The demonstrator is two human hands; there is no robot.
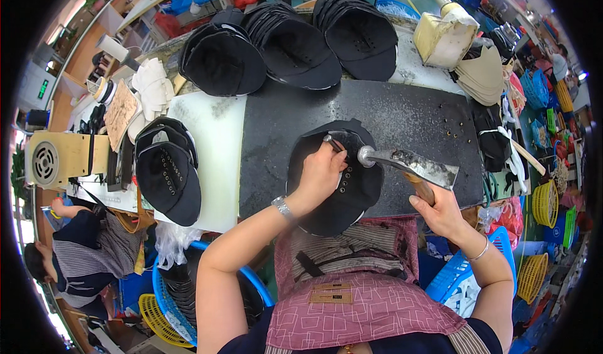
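Note:
My left hand (pixel 318 177) is closed round a short dark metal rod, like an eyelet-setting punch (pixel 333 143), and holds it upright over a black shoe upper (pixel 348 211). The upper lies on a black work mat (pixel 414 118), and a few metal eyelets show in it beside my fingers. My right hand (pixel 441 214) grips the wooden handle of a hammer (pixel 418 164). Its round, shiny head hangs just right of the punch; whether they touch I cannot tell. The punch's lower tip is hidden by my left hand.
Stacks of black uppers (pixel 226 62) stand along the back. At the left, uppers with eyelets (pixel 164 175) lie on a white board (pixel 217 134). Small loose eyelets (pixel 449 128) dot the mat's right side. Blue baskets (pixel 164 278) flank my lap; another person (pixel 94 247) works at the left.

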